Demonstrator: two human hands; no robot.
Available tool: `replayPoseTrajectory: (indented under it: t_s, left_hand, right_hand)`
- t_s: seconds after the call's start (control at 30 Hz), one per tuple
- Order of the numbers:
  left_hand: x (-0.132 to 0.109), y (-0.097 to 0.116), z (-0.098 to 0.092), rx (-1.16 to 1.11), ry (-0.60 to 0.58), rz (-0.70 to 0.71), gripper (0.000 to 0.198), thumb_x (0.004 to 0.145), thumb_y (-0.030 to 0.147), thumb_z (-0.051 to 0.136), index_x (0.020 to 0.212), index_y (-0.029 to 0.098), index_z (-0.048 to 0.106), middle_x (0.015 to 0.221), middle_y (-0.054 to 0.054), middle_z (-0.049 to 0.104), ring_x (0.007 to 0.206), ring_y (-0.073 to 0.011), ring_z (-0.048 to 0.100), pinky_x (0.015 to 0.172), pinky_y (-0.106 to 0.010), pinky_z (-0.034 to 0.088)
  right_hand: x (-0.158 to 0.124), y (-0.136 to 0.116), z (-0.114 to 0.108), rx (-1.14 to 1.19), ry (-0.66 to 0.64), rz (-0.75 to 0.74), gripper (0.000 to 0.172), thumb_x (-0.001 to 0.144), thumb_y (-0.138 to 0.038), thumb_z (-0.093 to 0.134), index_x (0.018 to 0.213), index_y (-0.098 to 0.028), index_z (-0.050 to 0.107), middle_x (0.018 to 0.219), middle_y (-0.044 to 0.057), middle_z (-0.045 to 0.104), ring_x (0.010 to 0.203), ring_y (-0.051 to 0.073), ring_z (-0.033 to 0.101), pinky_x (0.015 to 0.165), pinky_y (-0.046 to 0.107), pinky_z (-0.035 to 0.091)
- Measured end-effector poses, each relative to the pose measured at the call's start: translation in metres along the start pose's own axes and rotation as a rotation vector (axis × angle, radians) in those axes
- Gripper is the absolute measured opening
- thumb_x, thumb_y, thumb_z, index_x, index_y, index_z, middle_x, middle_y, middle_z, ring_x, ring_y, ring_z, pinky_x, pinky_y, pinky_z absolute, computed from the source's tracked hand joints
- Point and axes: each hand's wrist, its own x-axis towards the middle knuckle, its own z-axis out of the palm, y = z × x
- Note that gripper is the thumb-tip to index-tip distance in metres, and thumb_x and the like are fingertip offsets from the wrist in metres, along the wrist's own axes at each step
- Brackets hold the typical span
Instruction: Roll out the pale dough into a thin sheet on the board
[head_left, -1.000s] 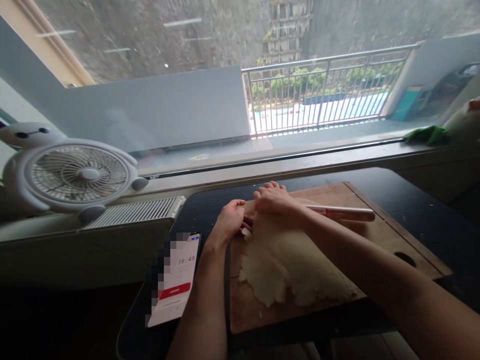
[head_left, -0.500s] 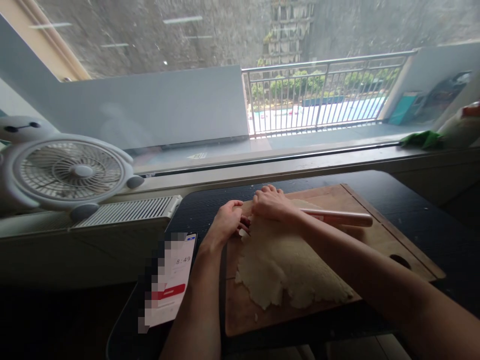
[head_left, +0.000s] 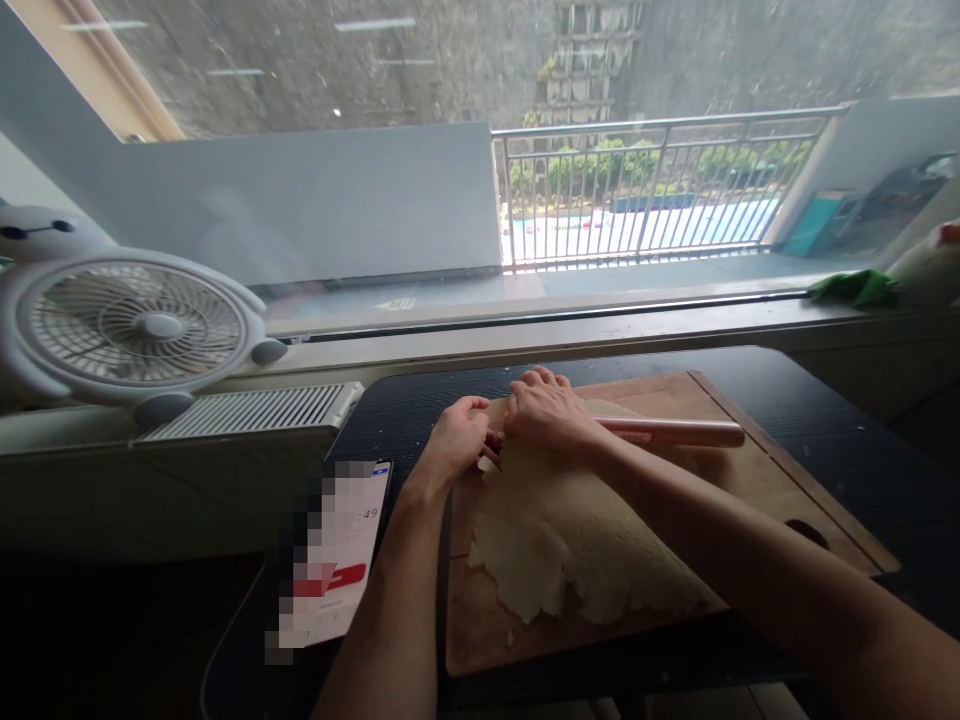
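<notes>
A thin, pale sheet of dough point(head_left: 540, 530) with a ragged edge lies on a wooden cutting board point(head_left: 480, 640). My left hand point(head_left: 461, 440) is at the sheet's far left corner, its fingers curled at the dough edge. Just right of it, my right hand point(head_left: 544, 405) bends its fingers over the far part of the dough, and its palm hides what is beneath. A shiny, pinkish rolling pin point(head_left: 682, 432) runs out to the right from behind my right wrist. Its left end is hidden by that hand.
Left of my forearm, a phone point(head_left: 337, 560) lies on the black table point(head_left: 420, 385). A white fan point(head_left: 142, 320) stands on the sill side at the left. Beyond the table runs a window ledge point(head_left: 465, 345), with a green cloth point(head_left: 855, 288) at its right.
The view has shifted slightly. Both hands keep nearly the same place on the dough, and the rolling pin shows hardly any movement.
</notes>
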Motion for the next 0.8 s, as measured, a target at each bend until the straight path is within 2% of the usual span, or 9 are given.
replayPoseTrajectory:
  t_s: [0.13,0.2,0.33,0.43,0.5,0.57,0.67,0.73,0.8]
  left_hand:
    - [-0.002,0.002,0.0,0.008,0.011,-0.022,0.039,0.08,0.02,0.04,0.119,0.018,0.042,0.063,-0.002,0.063,0.044,-0.0115,0.059,0.037,-0.015,0.033]
    - [-0.003,0.002,0.0,-0.006,-0.002,-0.025,0.039,0.08,0.02,0.039,0.119,0.017,0.042,0.065,-0.003,0.063,0.045,-0.0121,0.06,0.036,-0.015,0.032]
    - [0.0,0.0,0.001,-0.027,0.001,-0.007,0.037,0.079,0.017,0.039,0.116,0.016,0.044,0.061,-0.003,0.062,0.043,-0.0126,0.059,0.038,-0.017,0.037]
    - [0.001,0.0,0.003,-0.013,0.036,0.004,0.036,0.078,0.015,0.039,0.113,0.016,0.046,0.057,-0.001,0.06,0.041,-0.0129,0.058,0.04,-0.019,0.041]
    - [0.001,0.002,0.003,-0.002,0.043,-0.003,0.036,0.077,0.014,0.039,0.112,0.016,0.047,0.057,-0.001,0.06,0.041,-0.0132,0.059,0.038,-0.018,0.038]
    - [0.0,0.004,0.004,-0.009,0.035,-0.012,0.036,0.077,0.012,0.038,0.111,0.016,0.047,0.058,-0.002,0.061,0.042,-0.0131,0.059,0.036,-0.016,0.036]
    - [-0.002,0.005,0.004,-0.015,0.032,-0.001,0.037,0.076,0.011,0.039,0.112,0.015,0.047,0.055,0.0,0.06,0.041,-0.0125,0.058,0.038,-0.018,0.04]
    - [-0.001,0.005,0.005,-0.003,0.046,0.012,0.036,0.076,0.011,0.041,0.111,0.015,0.048,0.053,0.001,0.059,0.04,-0.0121,0.057,0.04,-0.02,0.044]
    - [0.0,0.004,0.005,0.001,0.056,0.012,0.035,0.076,0.013,0.042,0.111,0.015,0.049,0.053,0.001,0.059,0.04,-0.0118,0.057,0.041,-0.02,0.044]
  right_hand:
    - [0.013,0.006,-0.004,0.007,-0.117,0.186,0.041,0.08,-0.035,0.041,0.112,-0.013,0.054,0.122,0.017,0.045,0.115,0.031,0.035,0.091,0.047,0.029]
    - [0.009,0.005,-0.005,0.007,-0.118,0.154,0.041,0.08,-0.036,0.042,0.111,-0.013,0.054,0.121,0.017,0.046,0.115,0.031,0.035,0.091,0.046,0.029]
    - [-0.007,-0.002,-0.004,-0.025,-0.015,-0.037,0.038,0.082,-0.039,0.038,0.106,-0.017,0.057,0.119,0.013,0.048,0.121,0.028,0.028,0.096,0.043,0.024]
    - [-0.003,-0.001,-0.007,-0.016,-0.096,0.08,0.041,0.08,-0.041,0.041,0.108,-0.016,0.057,0.12,0.015,0.048,0.116,0.03,0.035,0.092,0.045,0.029]
    - [0.0,0.0,-0.007,-0.002,-0.144,0.15,0.043,0.079,-0.041,0.042,0.109,-0.014,0.058,0.119,0.017,0.049,0.112,0.031,0.039,0.088,0.046,0.032]
    - [-0.004,-0.001,-0.005,-0.012,-0.091,0.095,0.04,0.081,-0.039,0.04,0.106,-0.015,0.059,0.117,0.016,0.051,0.115,0.03,0.036,0.09,0.046,0.031]
    - [-0.01,-0.003,-0.002,-0.04,0.056,-0.031,0.036,0.083,-0.037,0.035,0.099,-0.017,0.062,0.114,0.013,0.053,0.121,0.029,0.029,0.096,0.045,0.024]
    - [-0.006,0.0,-0.003,-0.029,0.038,0.008,0.037,0.083,-0.037,0.036,0.099,-0.017,0.062,0.115,0.014,0.052,0.119,0.03,0.031,0.094,0.046,0.026]
    - [0.001,0.003,-0.006,-0.003,-0.043,0.11,0.038,0.082,-0.038,0.038,0.102,-0.015,0.06,0.117,0.016,0.05,0.115,0.031,0.037,0.09,0.047,0.03]
